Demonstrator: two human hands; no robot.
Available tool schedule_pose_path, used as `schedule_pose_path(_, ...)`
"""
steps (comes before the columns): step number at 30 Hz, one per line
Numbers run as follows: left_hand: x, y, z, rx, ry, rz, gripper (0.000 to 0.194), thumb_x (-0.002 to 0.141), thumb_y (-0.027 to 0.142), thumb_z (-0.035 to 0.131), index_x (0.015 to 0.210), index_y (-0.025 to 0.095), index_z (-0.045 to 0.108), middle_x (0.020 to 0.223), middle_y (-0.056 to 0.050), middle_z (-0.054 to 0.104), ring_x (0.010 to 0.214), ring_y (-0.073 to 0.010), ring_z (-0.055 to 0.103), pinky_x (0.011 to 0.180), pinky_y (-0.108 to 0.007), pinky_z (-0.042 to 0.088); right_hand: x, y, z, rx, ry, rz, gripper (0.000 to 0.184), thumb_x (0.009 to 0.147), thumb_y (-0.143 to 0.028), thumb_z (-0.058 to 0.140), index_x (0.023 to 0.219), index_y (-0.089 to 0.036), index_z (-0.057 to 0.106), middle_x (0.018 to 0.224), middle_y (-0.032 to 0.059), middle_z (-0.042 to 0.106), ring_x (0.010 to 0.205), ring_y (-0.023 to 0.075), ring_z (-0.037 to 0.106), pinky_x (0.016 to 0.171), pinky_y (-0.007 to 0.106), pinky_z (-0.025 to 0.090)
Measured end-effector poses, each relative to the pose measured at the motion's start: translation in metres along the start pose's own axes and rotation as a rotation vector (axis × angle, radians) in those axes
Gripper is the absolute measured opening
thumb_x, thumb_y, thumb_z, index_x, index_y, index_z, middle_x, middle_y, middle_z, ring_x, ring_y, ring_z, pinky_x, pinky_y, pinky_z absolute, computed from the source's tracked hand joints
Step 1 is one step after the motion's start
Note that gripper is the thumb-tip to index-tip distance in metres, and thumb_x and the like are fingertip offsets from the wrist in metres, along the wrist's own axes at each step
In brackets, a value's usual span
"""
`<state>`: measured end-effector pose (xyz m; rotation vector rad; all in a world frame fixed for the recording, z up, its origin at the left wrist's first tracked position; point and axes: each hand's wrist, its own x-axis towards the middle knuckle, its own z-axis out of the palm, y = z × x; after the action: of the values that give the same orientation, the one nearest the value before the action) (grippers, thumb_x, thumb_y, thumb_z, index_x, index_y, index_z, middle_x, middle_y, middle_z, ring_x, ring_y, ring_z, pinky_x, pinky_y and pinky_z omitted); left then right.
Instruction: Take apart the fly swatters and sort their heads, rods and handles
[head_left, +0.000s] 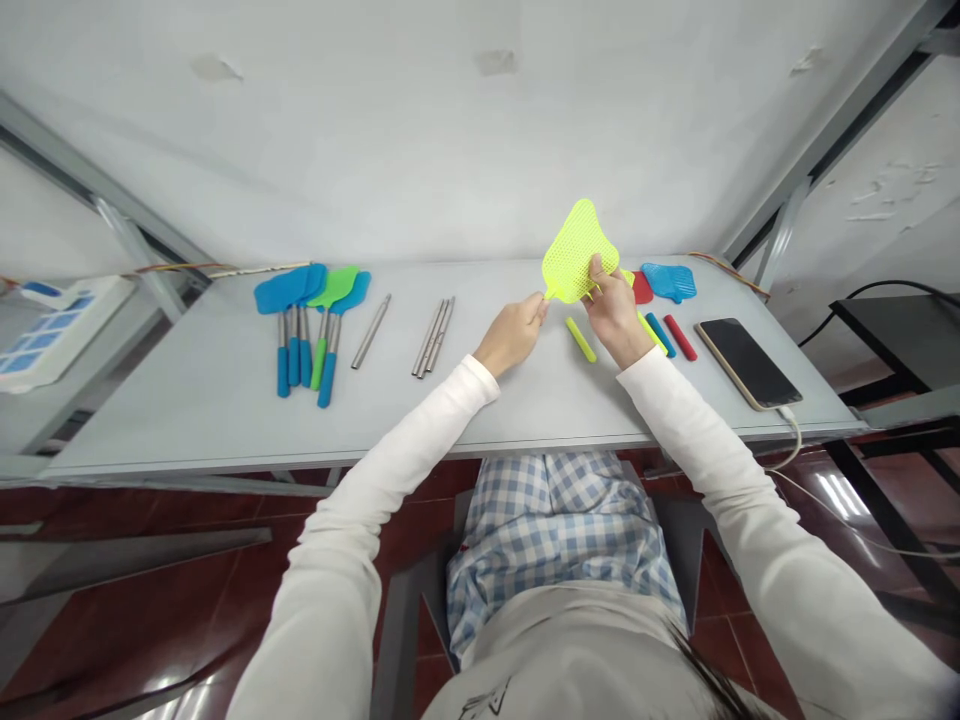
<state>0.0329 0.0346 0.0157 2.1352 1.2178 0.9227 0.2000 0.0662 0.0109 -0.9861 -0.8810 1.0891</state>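
Observation:
A bright yellow fly swatter head point(577, 250) is held up above the table between both hands. My left hand point(514, 332) is closed around the neck at its lower end; whether a rod is inside those fingers cannot be seen. With thumb and fingers, my right hand point(613, 308) pinches the lower right of the perforated paddle. Below, a loose yellow handle grip point(580, 340) lies on the table between the hands. Beside my right wrist are a blue grip point(660, 336) and a red grip point(680, 338), plus another yellow grip point(651, 333), partly covered.
Behind my right hand lie a blue swatter head point(670, 281) and a partly hidden red one point(643, 289). Metal rods point(433, 338) and a single rod point(371, 332) rest left of centre. Several whole swatters point(292, 330) lie farther left. A phone point(748, 362) with a cable sits at right.

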Motion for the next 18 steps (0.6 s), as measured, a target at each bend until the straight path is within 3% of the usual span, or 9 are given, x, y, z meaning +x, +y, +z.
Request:
schedule_pose_path(8, -0.013, 0.008, -0.001, -0.055, 0.03, -0.004, 0.034, 0.104, 0.029, 0.038, 0.07, 0.022, 0.035, 0.058, 0.003, 0.041, 0.054, -0.0136, 0.039, 0.06, -0.029, 0.028, 0.025, -0.011, -0.003, 0.066, 0.078, -0.181, 0.032, 0.088, -0.048, 0.064, 0.108, -0.024, 0.063, 0.133, 0.0058, 0.066, 0.128, 0.0205, 0.061, 0.101, 0.037, 0.056)
schedule_pose_path(14, -0.014, 0.018, -0.01, -0.127, 0.035, -0.065, 0.037, 0.102, 0.028, 0.04, 0.067, 0.021, 0.036, 0.058, 0.003, 0.039, 0.055, -0.0127, 0.037, 0.058, -0.027, 0.028, 0.036, -0.016, 0.006, 0.095, 0.069, -0.177, 0.031, 0.094, -0.045, 0.054, 0.115, -0.023, 0.061, 0.136, 0.0069, 0.062, 0.131, 0.0231, 0.059, 0.101, 0.042, 0.056)
schedule_pose_path(16, -0.014, 0.021, -0.018, -0.201, -0.031, -0.152, 0.037, 0.102, 0.027, 0.04, 0.065, 0.02, 0.037, 0.058, 0.002, 0.038, 0.054, -0.0114, 0.034, 0.055, -0.026, 0.027, 0.032, -0.013, 0.009, 0.107, 0.054, -0.16, 0.035, 0.093, -0.049, 0.055, 0.117, -0.023, 0.059, 0.137, 0.0075, 0.062, 0.13, 0.0235, 0.06, 0.099, 0.042, 0.057)
schedule_pose_path(18, -0.012, 0.022, -0.027, -0.329, -0.192, -0.288, 0.034, 0.101, 0.027, 0.04, 0.068, 0.019, 0.041, 0.059, 0.003, 0.038, 0.049, -0.0095, 0.03, 0.05, -0.024, 0.023, 0.027, -0.008, 0.01, 0.109, 0.056, -0.172, 0.043, 0.092, -0.057, 0.054, 0.12, -0.024, 0.057, 0.135, 0.0081, 0.063, 0.128, 0.0237, 0.061, 0.098, 0.043, 0.058)
